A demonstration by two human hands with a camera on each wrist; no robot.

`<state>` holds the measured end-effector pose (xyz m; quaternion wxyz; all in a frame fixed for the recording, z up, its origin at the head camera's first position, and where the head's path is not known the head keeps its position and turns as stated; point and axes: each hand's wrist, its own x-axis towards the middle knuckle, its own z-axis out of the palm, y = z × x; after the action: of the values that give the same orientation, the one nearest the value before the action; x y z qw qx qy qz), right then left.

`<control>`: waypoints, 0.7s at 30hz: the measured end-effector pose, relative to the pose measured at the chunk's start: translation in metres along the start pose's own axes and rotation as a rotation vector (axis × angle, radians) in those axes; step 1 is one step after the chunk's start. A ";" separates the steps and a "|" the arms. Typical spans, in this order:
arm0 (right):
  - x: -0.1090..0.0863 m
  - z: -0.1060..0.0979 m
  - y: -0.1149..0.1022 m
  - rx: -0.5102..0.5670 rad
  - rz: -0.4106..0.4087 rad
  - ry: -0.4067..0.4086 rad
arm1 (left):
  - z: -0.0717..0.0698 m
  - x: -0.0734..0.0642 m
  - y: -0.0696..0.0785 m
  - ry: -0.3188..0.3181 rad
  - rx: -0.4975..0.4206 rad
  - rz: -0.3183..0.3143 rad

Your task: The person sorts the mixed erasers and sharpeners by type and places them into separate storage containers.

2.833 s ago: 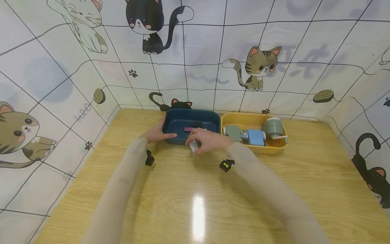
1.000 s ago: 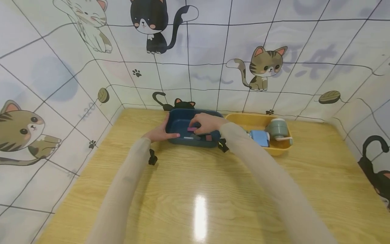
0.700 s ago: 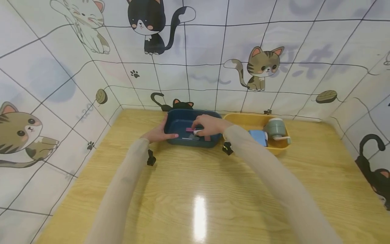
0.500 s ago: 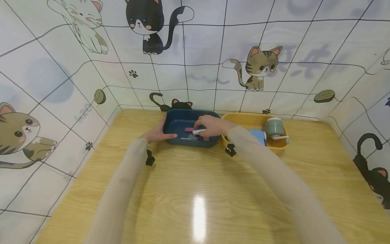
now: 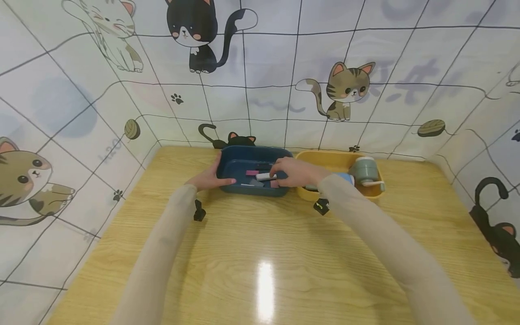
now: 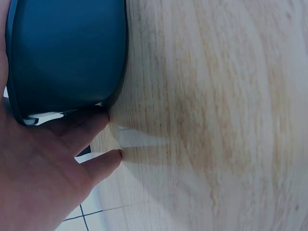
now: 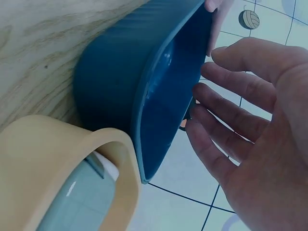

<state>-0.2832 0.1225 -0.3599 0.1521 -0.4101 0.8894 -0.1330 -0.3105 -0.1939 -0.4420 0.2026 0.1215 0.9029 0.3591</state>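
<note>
At the left end of a dark blue plastic bin (image 5: 256, 191) is my left hand (image 5: 209, 178), thumb straight along the near rim. The left wrist view shows its fingers (image 6: 89, 132) extended against the bin's end. Over the bin's right side, my right hand (image 5: 296, 172) has loosely bent fingers. Nothing lies between these fingers in the right wrist view. Just left of its fingertips, a white cylinder (image 5: 264, 176) lies inside the bin. Around it are a pink piece (image 5: 252, 173), a black item (image 5: 264, 166), a grey piece (image 5: 256, 183) and a reddish block (image 5: 274, 183).
A yellow bin (image 5: 321, 156) stands against the blue one's right side. It holds a sage-green jar (image 5: 366, 169) with a white lid and a blue item (image 5: 345, 177), partly behind my right sleeve. A cat-printed wall covering (image 5: 268, 99) rises behind the wooden table (image 5: 227, 253).
My right hand pinched a whitish item at the near rim, then reached into the blue bin. It has let go of the white cylinder there and drawn back rightward. My left hand stays put.
</note>
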 end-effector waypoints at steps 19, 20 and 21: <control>-0.036 0.010 -0.004 -0.004 -0.029 0.043 | 0.000 -0.002 0.002 0.007 0.033 -0.010; -0.038 0.010 -0.004 -0.003 -0.029 0.050 | 0.000 -0.002 0.002 0.008 0.031 -0.008; -0.040 0.011 -0.003 -0.010 -0.031 0.057 | 0.000 -0.002 0.002 0.011 0.032 -0.008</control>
<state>-0.2523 0.1501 -0.3620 0.1224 -0.4206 0.8876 -0.1426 -0.3086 -0.1932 -0.4401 0.1973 0.1189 0.9101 0.3445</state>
